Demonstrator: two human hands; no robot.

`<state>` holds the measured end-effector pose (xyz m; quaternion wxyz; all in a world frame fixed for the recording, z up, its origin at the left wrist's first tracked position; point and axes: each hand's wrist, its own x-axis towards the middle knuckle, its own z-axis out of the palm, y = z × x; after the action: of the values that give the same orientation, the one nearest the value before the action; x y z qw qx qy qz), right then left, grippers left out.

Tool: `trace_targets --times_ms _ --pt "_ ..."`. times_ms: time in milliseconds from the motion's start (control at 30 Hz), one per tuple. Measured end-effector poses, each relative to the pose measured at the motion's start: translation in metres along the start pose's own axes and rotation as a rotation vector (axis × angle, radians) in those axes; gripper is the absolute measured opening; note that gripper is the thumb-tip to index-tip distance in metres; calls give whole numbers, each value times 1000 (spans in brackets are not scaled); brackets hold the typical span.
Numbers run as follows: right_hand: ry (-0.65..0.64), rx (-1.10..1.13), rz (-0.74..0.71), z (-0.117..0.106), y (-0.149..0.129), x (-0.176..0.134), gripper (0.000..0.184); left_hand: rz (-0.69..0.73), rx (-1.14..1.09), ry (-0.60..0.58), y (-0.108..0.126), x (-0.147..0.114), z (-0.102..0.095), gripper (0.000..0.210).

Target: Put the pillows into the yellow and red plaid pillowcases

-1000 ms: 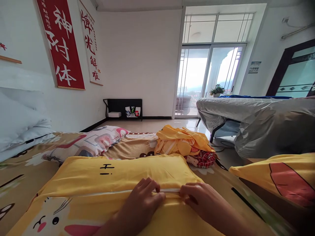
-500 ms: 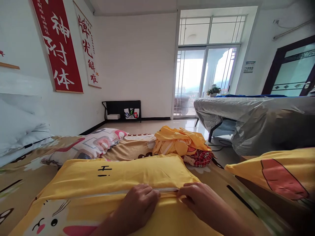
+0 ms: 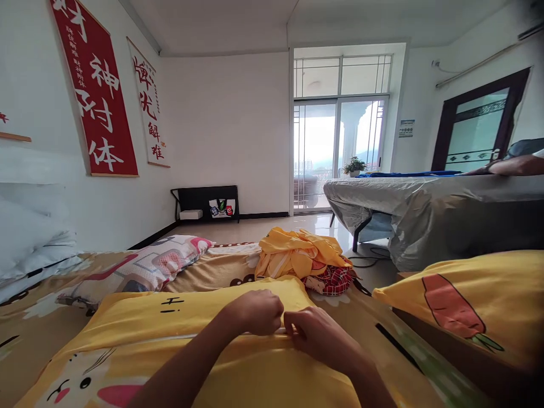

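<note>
A yellow pillowcase [image 3: 238,377] with a rabbit print, filled out like a pillow, lies before me. A pale zipper seam [image 3: 170,338] runs across it. My left hand [image 3: 257,313] is closed in a fist just above the seam, on the fabric; its fingertips are mostly hidden. Right beside it, my right hand [image 3: 312,331] pinches the pillowcase at the seam with thumb and forefinger. The hands almost touch. Whether a zipper pull is between the fingers cannot be seen.
Beyond the pillowcase lie a patterned pillow [image 3: 157,263] and crumpled yellow cloth [image 3: 297,249] on the brown bedspread [image 3: 361,317]. At right is a yellow pillow with a carrot print [image 3: 454,303]. Another person's arm [image 3: 516,165] rests on the plastic-covered table [image 3: 408,190].
My left hand has risen and moved forward off its lower spot on the seam. My right hand has come closer to it. The view has tilted up, and another person's arm now shows at right.
</note>
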<state>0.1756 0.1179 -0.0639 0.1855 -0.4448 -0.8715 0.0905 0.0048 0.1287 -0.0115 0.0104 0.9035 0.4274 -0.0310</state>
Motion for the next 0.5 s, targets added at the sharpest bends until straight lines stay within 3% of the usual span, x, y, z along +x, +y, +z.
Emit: trace_targets --times_ms 200,500 --pt "9 74 -38 -1 6 -1 23 26 -452 270 -8 -3 44 15" --pt "42 110 -73 4 15 3 23 88 -417 312 -6 -13 44 11"
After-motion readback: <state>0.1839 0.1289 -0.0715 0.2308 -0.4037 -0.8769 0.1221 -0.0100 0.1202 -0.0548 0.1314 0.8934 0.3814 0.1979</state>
